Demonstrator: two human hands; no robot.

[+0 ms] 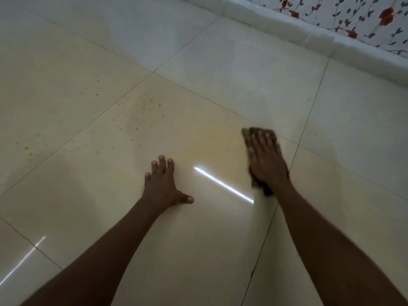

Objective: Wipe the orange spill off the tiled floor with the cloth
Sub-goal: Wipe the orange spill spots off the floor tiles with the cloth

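Droplets of the orange spill [141,120] lie toward ten o'clock from the cloth [260,132], pressed flat under the right hand [266,161]; the left hand [162,186], nearer them, rests splayed on the tiled floor [220,62].

The right hand [266,161] lies flat with straight fingers on a dark cloth [260,133], pressing it to the tiled floor [220,51]. Just left of the cloth a faint orange smear [212,138] tints the tile, and farther left of the cloth orange droplets [141,115] are scattered. The left hand [164,186] rests spread on the floor, nearer the person than the smear. Beyond the cloth runs a floral-patterned wall [353,21].
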